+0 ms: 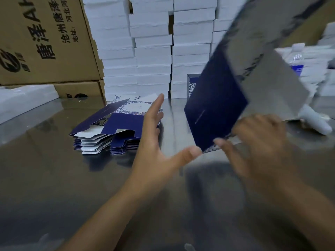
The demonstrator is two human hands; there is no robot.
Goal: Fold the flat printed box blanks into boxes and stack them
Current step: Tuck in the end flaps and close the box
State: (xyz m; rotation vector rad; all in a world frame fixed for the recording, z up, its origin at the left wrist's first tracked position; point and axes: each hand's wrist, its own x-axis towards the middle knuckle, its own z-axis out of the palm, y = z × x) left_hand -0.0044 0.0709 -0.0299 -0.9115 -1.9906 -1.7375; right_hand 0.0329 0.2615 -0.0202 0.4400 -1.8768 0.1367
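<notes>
Stack of flat blanks on steel table; left hand open, thumb at corner of raised box blank, right hand pinching its bottom edge; one-edge grip risks twisting, slipping mid-fold.

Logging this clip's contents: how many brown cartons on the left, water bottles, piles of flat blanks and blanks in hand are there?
Brown cartons: 2
Water bottle: 1
Pile of flat blanks: 1
Blank in hand: 1
Total: 5
</notes>
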